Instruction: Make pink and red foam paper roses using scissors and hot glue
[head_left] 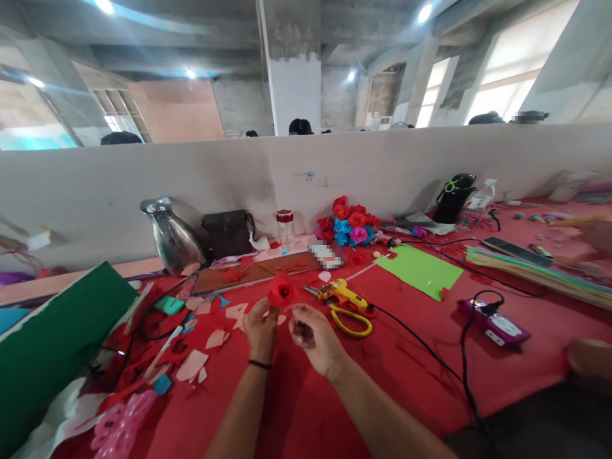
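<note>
A red paper flower (283,291) with a dark centre stands upright over the red table, its base pinched in the fingers of my left hand (261,328). Close beside it, my right hand (313,336) has its fingers curled and thumb drawn in; whatever they hold, if anything, is too small to make out. Just right of the hands lie a yellow glue gun (347,294) and a pair of scissors with yellow handles (352,326). Pink paper petals (192,365) are scattered to the left of my left hand.
A bunch of red, blue and pink paper flowers (354,223) rests by the partition (229,172). Behind the hands stand a glass jar (285,231) and a metal flask (173,239). A cord runs right near a purple power strip (497,324). Another person's hand (590,360) shows at right.
</note>
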The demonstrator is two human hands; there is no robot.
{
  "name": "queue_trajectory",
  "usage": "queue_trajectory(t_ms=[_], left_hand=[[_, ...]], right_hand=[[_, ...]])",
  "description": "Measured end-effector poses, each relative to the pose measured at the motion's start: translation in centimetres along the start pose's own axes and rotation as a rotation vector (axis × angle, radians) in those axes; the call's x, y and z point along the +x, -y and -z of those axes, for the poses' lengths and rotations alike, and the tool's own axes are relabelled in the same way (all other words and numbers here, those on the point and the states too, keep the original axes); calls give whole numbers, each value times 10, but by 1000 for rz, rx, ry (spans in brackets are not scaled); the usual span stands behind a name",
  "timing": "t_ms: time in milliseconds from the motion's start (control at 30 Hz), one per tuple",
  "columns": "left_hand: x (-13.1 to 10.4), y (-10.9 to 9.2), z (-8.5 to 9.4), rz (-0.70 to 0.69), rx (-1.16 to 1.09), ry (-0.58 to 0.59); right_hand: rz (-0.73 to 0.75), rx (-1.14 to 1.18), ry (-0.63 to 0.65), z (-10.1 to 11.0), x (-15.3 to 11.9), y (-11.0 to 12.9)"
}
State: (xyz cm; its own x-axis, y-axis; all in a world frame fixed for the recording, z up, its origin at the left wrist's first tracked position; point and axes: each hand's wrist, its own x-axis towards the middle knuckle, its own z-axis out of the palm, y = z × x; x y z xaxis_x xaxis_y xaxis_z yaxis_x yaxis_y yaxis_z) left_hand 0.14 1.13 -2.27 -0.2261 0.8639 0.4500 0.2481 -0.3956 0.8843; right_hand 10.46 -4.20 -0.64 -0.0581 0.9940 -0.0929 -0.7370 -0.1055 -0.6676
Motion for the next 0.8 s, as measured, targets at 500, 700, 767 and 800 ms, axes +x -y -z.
queue_trajectory(t_ms=[500,700,767,800], left_hand=[[-2,-2,-1,-68,126,41],[4,2,1,-2,188,-38],[5,5,2,15,208,-58],[6,7,2,22,218,-69]], right_hand=[[19,-282,16,0,-3,-7],[-76,-558,24,-2,-3,-22],[-89,-579,13,-2,-3,-24],[-93,-590,13,-3,-3,-24]])
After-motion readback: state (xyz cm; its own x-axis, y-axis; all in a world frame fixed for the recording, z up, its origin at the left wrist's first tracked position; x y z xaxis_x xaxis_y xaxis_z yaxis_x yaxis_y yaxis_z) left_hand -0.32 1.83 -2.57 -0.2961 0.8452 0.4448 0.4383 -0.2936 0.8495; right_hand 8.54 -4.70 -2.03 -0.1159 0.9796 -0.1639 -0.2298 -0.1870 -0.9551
